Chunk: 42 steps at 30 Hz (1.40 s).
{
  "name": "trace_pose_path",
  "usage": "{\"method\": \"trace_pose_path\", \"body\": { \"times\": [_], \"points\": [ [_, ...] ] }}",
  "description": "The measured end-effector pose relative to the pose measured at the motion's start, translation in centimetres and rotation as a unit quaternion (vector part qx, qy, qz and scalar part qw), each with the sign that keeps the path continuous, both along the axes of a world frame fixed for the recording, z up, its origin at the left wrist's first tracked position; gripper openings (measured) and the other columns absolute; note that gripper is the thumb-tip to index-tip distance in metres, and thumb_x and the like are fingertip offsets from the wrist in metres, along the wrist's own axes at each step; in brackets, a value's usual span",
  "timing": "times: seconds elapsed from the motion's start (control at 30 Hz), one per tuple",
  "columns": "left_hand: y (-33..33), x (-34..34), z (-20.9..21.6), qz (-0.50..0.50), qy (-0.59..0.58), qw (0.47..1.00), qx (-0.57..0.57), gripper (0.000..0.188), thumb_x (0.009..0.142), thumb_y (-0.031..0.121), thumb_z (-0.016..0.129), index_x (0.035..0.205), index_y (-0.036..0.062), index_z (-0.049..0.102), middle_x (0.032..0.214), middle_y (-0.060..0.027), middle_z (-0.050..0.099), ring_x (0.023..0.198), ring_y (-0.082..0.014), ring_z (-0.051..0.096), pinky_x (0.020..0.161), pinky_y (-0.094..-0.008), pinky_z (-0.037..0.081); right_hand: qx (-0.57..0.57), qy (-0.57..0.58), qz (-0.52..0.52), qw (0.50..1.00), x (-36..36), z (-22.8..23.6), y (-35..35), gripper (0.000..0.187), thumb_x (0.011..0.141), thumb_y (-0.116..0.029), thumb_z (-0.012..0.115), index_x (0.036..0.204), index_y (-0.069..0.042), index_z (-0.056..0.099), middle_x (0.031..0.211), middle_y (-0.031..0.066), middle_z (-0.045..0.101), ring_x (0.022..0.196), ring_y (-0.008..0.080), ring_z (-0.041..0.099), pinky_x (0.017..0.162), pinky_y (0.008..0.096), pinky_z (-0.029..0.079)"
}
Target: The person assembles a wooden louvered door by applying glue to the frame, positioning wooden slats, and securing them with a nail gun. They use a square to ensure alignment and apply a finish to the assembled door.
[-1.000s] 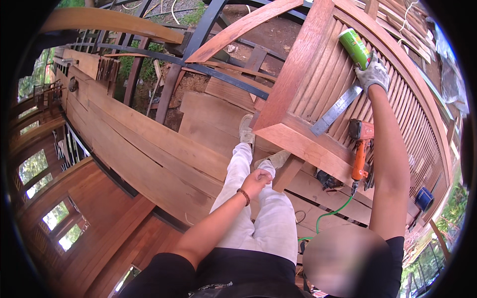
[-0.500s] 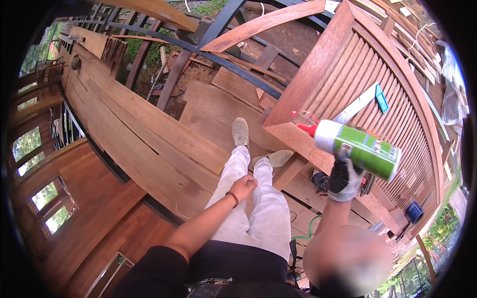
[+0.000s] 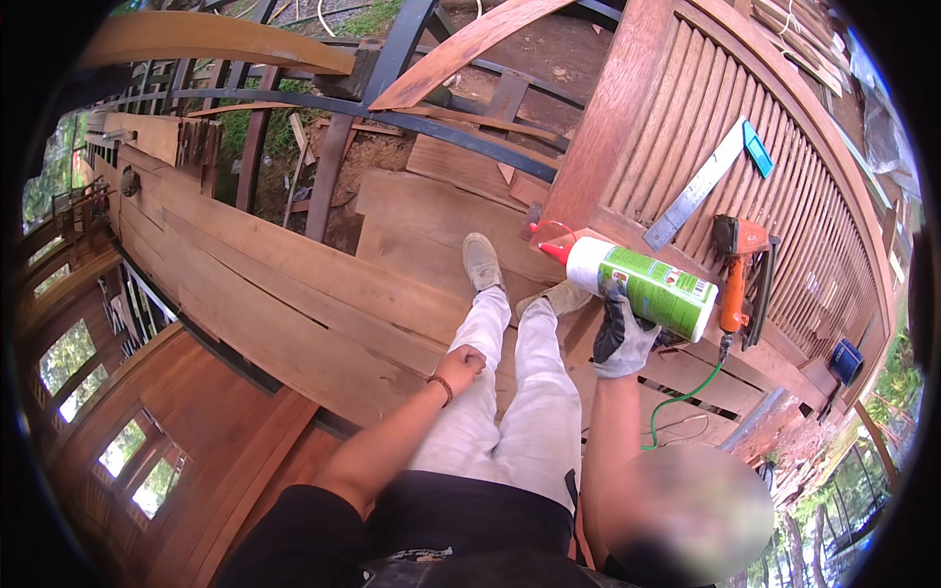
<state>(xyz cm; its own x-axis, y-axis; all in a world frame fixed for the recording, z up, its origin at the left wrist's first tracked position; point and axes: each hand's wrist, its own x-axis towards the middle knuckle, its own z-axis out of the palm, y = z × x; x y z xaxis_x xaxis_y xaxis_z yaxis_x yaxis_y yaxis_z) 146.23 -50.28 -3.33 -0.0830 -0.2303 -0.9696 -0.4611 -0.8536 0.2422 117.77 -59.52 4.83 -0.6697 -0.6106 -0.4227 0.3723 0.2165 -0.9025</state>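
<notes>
My right hand (image 3: 624, 338), in a grey and black work glove, is wrapped round a glue bottle (image 3: 655, 292). The bottle is white with a green label and lies nearly level, its red nozzle (image 3: 556, 250) pointing left toward the corner of the slatted wooden panel (image 3: 676, 118). My bare left hand (image 3: 461, 368), with a beaded bracelet at the wrist, is loosely closed over my left thigh, and nothing shows in it. On the slats just beyond the bottle lies a try square (image 3: 701, 181) with a steel blade and blue handle.
An orange nail gun (image 3: 737, 274) with a green air hose (image 3: 676, 400) rests on the panel right of the bottle. A blue object (image 3: 845, 362) sits farther right. Long planks (image 3: 265, 265) stretch along the left, and a dark metal frame (image 3: 470, 137) stands ahead.
The glue bottle in my right hand has moved left and slightly down. The nail gun, hidden behind the bottle before, now shows. My left hand stays closed over my thigh. The view has shifted a little.
</notes>
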Motion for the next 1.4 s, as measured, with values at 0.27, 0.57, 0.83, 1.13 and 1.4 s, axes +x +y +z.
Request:
{"method": "trace_pose_path", "body": {
  "times": [0.27, 0.57, 0.83, 1.13, 1.4],
  "points": [
    [-2.3, 3.6, -1.5, -0.024, 0.006, 0.999, -0.034, 0.021, 0.091, 0.018, 0.059, 0.1, 0.0, 0.065, 0.089, -0.0068, 0.068, 0.081, -0.0134, 0.063, 0.076, -0.0278, 0.05, 0.058, 0.174, 0.035, 0.982, 2.6, 0.2, 0.3, 0.021, 0.088, -0.004, 0.065, 0.107, -0.008, 0.073, 0.114, 0.0141, 0.066, 0.103, 0.0307, 0.064, 0.091, 0.0405, 0.049],
    [-4.6, 6.5, -1.4, -0.05, -0.017, 0.999, -0.013, 0.022, 0.091, 0.019, 0.059, 0.102, 0.0008, 0.064, 0.092, -0.0067, 0.068, 0.082, -0.0142, 0.064, 0.075, -0.0287, 0.051, 0.027, 0.175, -0.011, 0.984, 2.8, -0.5, 0.6, 0.04, 0.088, 0.003, 0.067, 0.125, 0.002, 0.052, 0.118, 0.0122, 0.061, 0.103, 0.0215, 0.064, 0.087, 0.0353, 0.056],
    [-5.3, 7.3, -1.8, -0.052, -0.033, 0.998, 0.001, 0.023, 0.09, 0.019, 0.061, 0.102, 0.0008, 0.066, 0.089, -0.0064, 0.069, 0.08, -0.0136, 0.064, 0.074, -0.0278, 0.051, 0.039, 0.101, -0.095, 0.99, 3.6, -0.3, 0.2, 0.042, 0.084, 0.002, 0.072, 0.122, 0.004, 0.053, 0.115, 0.0103, 0.062, 0.102, 0.0173, 0.062, 0.088, 0.0314, 0.053],
    [-6.8, 7.2, -0.6, -0.074, -0.023, 0.997, -0.001, 0.021, 0.093, 0.02, 0.059, 0.104, 0.0026, 0.061, 0.094, -0.0062, 0.068, 0.083, -0.014, 0.064, 0.072, -0.0285, 0.051, 0.016, -0.018, -0.155, 0.988, 2.9, 2.0, -0.1, 0.039, 0.085, -0.002, 0.07, 0.12, 0.0, 0.054, 0.115, 0.0096, 0.061, 0.103, 0.0184, 0.061, 0.089, 0.0333, 0.054],
    [-5.4, 10.6, -2.4, -0.073, -0.054, 0.996, 0.02, 0.015, 0.096, 0.018, 0.055, 0.103, 0.0059, 0.061, 0.094, -0.0055, 0.068, 0.081, -0.0137, 0.063, 0.07, -0.0285, 0.052, 0.089, 0.133, 0.091, 0.983, -11.3, 6.3, -9.2, 0.063, 0.082, -0.029, 0.074, 0.135, -0.006, 0.047, 0.12, 0.0113, 0.06, 0.102, 0.024, 0.065, 0.088, 0.0334, 0.052]
  ]
}}
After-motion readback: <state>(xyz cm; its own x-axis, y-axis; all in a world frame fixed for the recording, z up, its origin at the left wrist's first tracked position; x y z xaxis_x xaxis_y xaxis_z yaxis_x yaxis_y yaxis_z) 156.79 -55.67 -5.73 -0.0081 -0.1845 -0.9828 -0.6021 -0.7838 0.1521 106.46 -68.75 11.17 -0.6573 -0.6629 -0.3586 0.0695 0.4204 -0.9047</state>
